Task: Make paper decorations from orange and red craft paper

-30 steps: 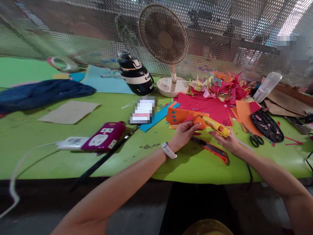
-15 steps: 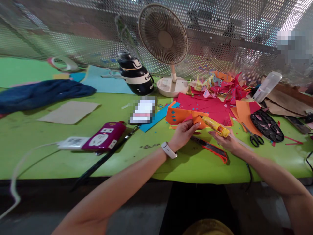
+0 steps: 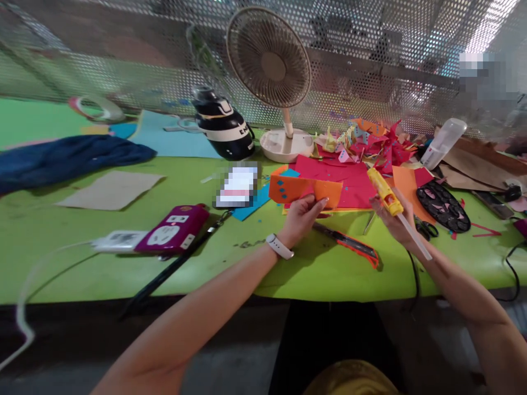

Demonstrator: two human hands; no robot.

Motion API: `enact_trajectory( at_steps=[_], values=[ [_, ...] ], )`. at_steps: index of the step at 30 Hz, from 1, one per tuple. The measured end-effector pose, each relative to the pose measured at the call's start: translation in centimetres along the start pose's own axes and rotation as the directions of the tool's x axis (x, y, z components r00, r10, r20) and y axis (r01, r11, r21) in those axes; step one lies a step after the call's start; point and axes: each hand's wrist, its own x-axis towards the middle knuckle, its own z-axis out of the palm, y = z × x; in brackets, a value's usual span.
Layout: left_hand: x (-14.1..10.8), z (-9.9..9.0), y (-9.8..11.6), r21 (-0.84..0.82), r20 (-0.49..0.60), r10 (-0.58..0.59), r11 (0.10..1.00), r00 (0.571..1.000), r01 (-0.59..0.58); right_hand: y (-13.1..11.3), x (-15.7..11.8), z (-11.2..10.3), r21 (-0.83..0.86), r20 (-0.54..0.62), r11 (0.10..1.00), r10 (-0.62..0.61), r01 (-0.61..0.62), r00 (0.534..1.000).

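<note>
An orange paper piece (image 3: pixel 284 187) with blue diamond marks is pinched in my left hand (image 3: pixel 302 218), its right part bent around a small red piece. To the right, my right hand (image 3: pixel 395 216) holds a yellow glue gun (image 3: pixel 385 191), its nozzle tilted up and left, a clear stick trailing from its rear. The gun is apart from the orange paper. Red sheets (image 3: pixel 333 173) lie just behind the left hand. An orange box cutter (image 3: pixel 356 247) rests on the green table (image 3: pixel 321 282) between my forearms.
Behind stand a fan (image 3: pixel 284 145), a black bottle (image 3: pixel 226 129) and a pile of paper scraps (image 3: pixel 382 145). Phone (image 3: pixel 237 186), blue strip and purple power strip (image 3: pixel 173 229) lie left. Scissors (image 3: pixel 426 227), a black palette (image 3: pixel 442 207) and a clear bottle (image 3: pixel 444 142) are at right.
My right hand has moved right with the glue gun, away from the orange paper, and the gun has tipped more upright. My left hand still holds the paper, now turned flatter toward the camera.
</note>
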Motion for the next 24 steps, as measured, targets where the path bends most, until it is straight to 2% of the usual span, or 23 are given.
enact_trajectory(
  at_steps=[3,6,9,13,15,18,24],
  values=[
    [0.4,-0.5,0.2,0.017,-0.104,0.055,0.998,0.993,-0.053,0.3,0.7,-2.8,-0.247,0.016,0.969,-0.002,0.006,1.000],
    [0.8,-1.0,0.7,-0.040,-0.185,0.076,0.996,0.980,-0.085,2.1,0.3,-6.1,-0.387,0.082,0.922,0.041,-0.006,0.996],
    [1.1,-1.4,1.2,-0.136,-0.207,0.022,0.989,0.978,-0.051,4.9,-1.0,-9.2,-0.488,0.104,0.867,0.171,-0.100,0.980],
    [1.4,-1.6,1.1,-0.179,-0.214,-0.004,0.983,0.977,-0.035,8.0,-3.0,-12.5,-0.673,0.070,0.719,0.294,-0.172,0.953],
    [1.5,-1.6,0.9,-0.180,-0.217,-0.010,0.983,0.976,-0.030,8.9,-3.8,-13.7,-0.707,0.060,0.683,0.312,-0.180,0.948],
    [1.6,-1.5,0.7,-0.176,-0.223,-0.018,0.984,0.975,-0.022,9.7,-4.4,-15.3,-0.706,0.049,0.676,0.344,-0.211,0.938],
    [1.7,-1.7,0.8,-0.177,-0.230,-0.034,0.984,0.973,-0.007,10.6,-3.9,-18.4,-0.680,0.069,0.680,0.431,-0.274,0.900]
  ],
)
